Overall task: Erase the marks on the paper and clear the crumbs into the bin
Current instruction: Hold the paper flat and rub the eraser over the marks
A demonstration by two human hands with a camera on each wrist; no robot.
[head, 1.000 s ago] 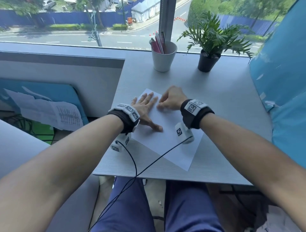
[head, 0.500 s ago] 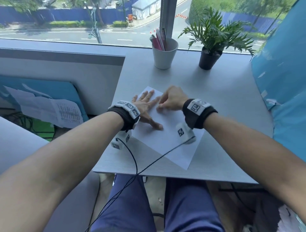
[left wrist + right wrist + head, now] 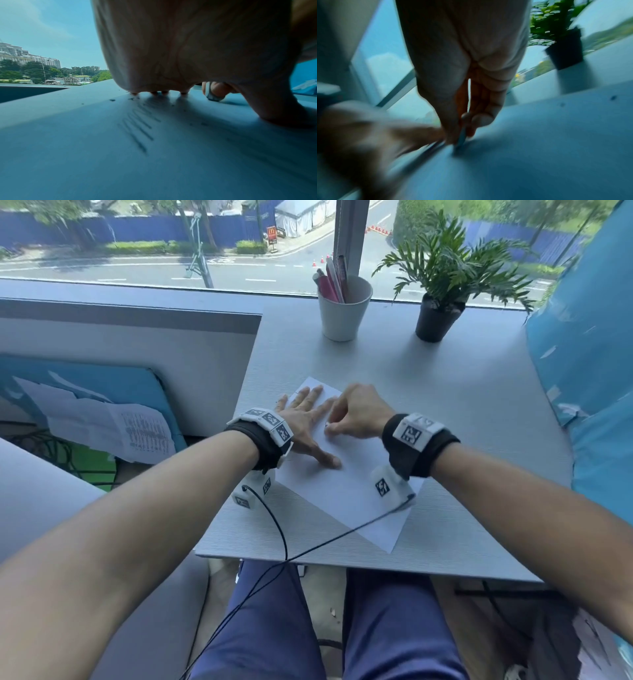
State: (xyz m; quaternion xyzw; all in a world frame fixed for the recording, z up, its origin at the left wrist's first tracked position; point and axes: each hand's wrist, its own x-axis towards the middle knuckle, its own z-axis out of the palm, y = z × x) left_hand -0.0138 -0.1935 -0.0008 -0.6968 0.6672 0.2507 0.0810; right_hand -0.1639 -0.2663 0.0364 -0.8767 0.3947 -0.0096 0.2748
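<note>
- While the left hand [image 3: 303, 419] lies flat with fingers spread, it presses the paper [image 3: 346, 484] onto the table [image 3: 462, 412]; thumb stretched out toward the person.
- Right hand [image 3: 356, 412] is curled just beside the left one, fingertips pinching a small eraser [image 3: 210, 93], pale with a bluish edge.
- Eraser tip touches the sheet; in the right wrist view the eraser [image 3: 461, 138] is only a thin blurred sliver between thumb and fingers.
- Paper sits skewed on the table, one corner pointing at the near table edge, far corner under the left fingers.
- Pencil marks [image 3: 139, 129]: a row of dark slanted strokes on the sheet under the left palm, seen in the left wrist view only.
- Crumbs [image 3: 112, 100]: dark specks scattered on the sheet near the left fingertips, a few more by the thumb.
- Bin: can't tell where, not in any view.
- White cup [image 3: 344, 309] with pens stands at the far table edge by the window; potted plant [image 3: 440, 285] in a black pot is just right of it. Both well apart from the paper.
- Right wrist view is heavily motion-blurred.
</note>
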